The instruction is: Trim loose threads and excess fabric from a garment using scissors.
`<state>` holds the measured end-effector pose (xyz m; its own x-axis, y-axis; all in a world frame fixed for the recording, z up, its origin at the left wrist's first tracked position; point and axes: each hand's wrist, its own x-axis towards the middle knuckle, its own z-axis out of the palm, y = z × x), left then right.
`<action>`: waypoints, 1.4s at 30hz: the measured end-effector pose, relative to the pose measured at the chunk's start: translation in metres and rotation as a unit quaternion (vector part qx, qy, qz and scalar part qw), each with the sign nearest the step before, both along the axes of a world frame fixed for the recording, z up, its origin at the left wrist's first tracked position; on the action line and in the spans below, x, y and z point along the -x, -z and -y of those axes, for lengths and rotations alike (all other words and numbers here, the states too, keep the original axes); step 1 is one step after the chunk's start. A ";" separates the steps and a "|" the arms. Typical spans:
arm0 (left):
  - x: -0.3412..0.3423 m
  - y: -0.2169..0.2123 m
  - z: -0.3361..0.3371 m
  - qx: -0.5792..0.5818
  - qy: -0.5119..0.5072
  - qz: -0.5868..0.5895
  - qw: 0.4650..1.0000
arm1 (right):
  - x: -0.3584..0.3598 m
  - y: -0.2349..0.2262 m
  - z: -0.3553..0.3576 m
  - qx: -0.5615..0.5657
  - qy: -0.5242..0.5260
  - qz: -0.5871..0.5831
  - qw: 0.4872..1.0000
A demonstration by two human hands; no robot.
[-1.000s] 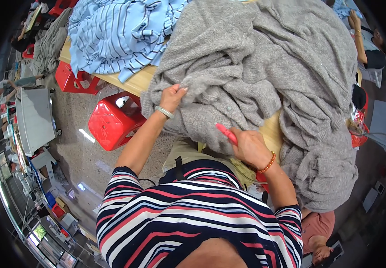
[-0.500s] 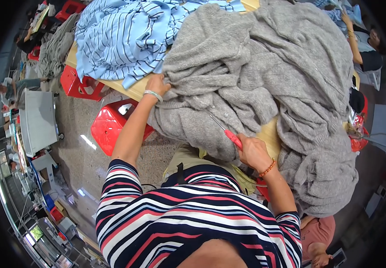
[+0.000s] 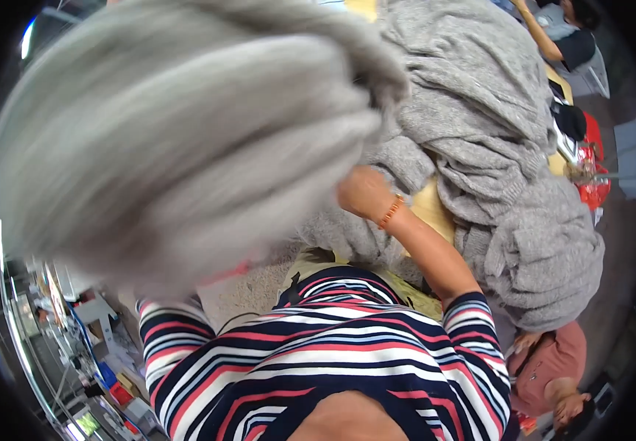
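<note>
A big grey knit garment [image 3: 186, 132] is lifted close to the camera, blurred, and fills the upper left of the view. My right hand [image 3: 362, 192], with an orange bead bracelet on the wrist, is closed at the garment's lower right edge, where the knit bunches. My left hand is hidden behind the raised fabric; only its striped sleeve [image 3: 167, 316] shows, going up under the cloth. The red-handled tool seen earlier does not show. More of the grey knit [image 3: 524, 242] lies heaped on the yellow table [image 3: 432, 209] to my right.
A person in a pink top [image 3: 553, 364] sits low at the lower right. Another person [image 3: 564, 37] works at the table's far right end. Red items [image 3: 591, 192] lie by the table's right edge. Cluttered shelves and boxes [image 3: 90, 353] line the floor at left.
The grey garment has swung up from the table toward the camera, hiding my left hand, the blue striped cloth and the red stool. My right hand has moved up to the fabric.
</note>
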<state>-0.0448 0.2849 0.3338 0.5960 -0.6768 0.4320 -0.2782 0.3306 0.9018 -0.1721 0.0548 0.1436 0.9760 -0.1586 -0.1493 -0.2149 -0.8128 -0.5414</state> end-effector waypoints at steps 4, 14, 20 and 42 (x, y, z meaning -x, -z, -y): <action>-0.003 0.024 0.026 0.000 -0.100 0.003 0.995 | 0.000 -0.019 -0.008 -0.144 -0.033 0.437 0.887; -0.161 0.081 -0.167 -0.100 -0.119 -0.060 0.986 | 0.159 -0.069 -0.023 0.041 0.182 0.159 0.969; -0.167 0.239 -0.099 -0.618 -0.099 0.307 0.717 | 0.186 -0.048 -0.028 -0.047 0.091 -0.127 0.987; 0.177 0.242 0.526 -0.144 0.227 0.473 0.839 | 0.264 -0.083 0.118 -0.038 0.556 0.007 0.830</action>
<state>-0.2217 -0.2412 0.0918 -0.2694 -0.8990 0.3452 -0.8189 0.4025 0.4092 -0.4360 -0.0634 0.2269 0.2351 -0.9532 -0.1903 -0.8023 -0.0798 -0.5916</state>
